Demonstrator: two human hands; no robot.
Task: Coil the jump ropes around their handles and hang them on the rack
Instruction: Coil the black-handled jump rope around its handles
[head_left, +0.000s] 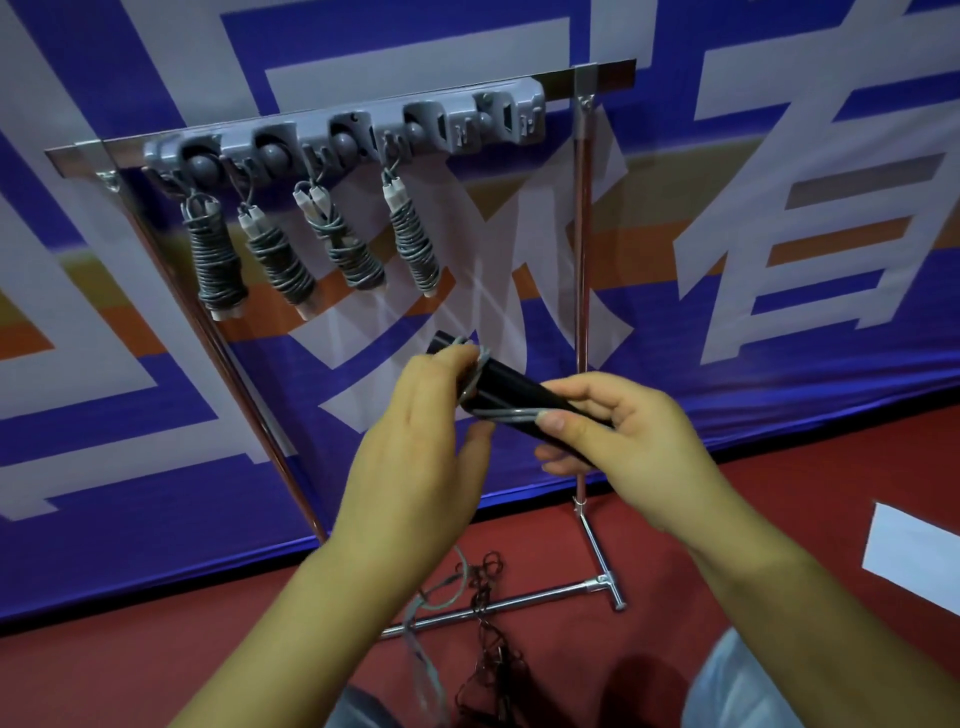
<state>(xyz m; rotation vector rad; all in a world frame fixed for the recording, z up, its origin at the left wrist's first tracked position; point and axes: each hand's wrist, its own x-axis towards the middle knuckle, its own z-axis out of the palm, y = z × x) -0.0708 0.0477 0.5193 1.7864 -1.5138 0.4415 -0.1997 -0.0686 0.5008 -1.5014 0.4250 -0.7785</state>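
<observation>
Progress check: four coiled jump ropes already hang on the grey rack, one per hook, on the left four positions. Each is wrapped tight around its white handles. The rightmost hooks of the rack look free.

Fifth rope in work now. Right hand grips the black handles held together as one bundle, fingers curled round the lower end, thumb pinning a loop of grey cord against them. Left hand pinches the cord near the upper end of the handles, fingers curled on it. Only one or two turns visible on the handles, so the wrap looks barely started.

The rest of that cord trails down between the arms to the red floor, lying loose near the chrome foot of the stand. Beside it a dark tangled rope also sits on the floor, uncoiled. Can't tell whether it's a separate rope or where its handles are.

Judgement: roughly two thirds done at best. Left: finish winding the grey cord, secure the end, hang it on a free hook, then deal with the dark rope if it's part of the set. Slack on the floor may snag on the stand foot while winding.
</observation>
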